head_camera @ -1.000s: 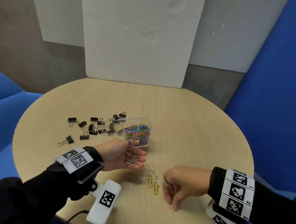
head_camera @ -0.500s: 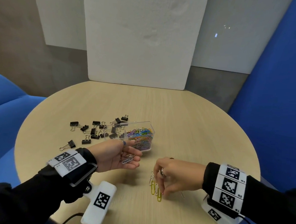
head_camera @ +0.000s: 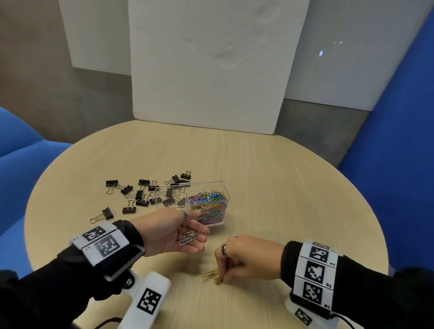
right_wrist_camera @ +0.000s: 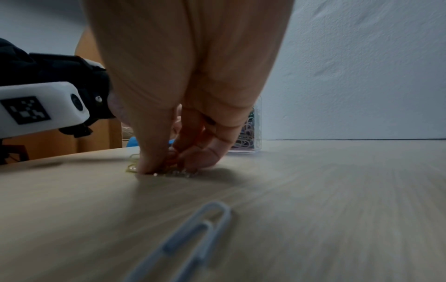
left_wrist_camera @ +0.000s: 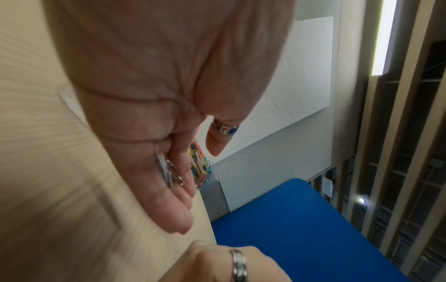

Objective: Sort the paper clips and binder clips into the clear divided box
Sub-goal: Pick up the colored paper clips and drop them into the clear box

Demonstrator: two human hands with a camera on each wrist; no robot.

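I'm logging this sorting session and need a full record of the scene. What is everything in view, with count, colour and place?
Table: one, round, light wood.
Clear divided box: one, transparent, left of the table's middle; the right compartment holds multicoloured paper clips, the left a few black binder clips.
Loose binder clips: about a dozen, black, scattered on the table left of the box.
Yellow paper clips: a few, blurred, on the table at the right fingertips.
White paper clip: one, on the table beneath the right wrist.
Silver paper clips: a few, lying in the left palm.
White board: one, upright behind the table.
Blue seating: around the table.
Left hand: palm up, relaxed.
Right hand: fingers pinching the yellow clips.
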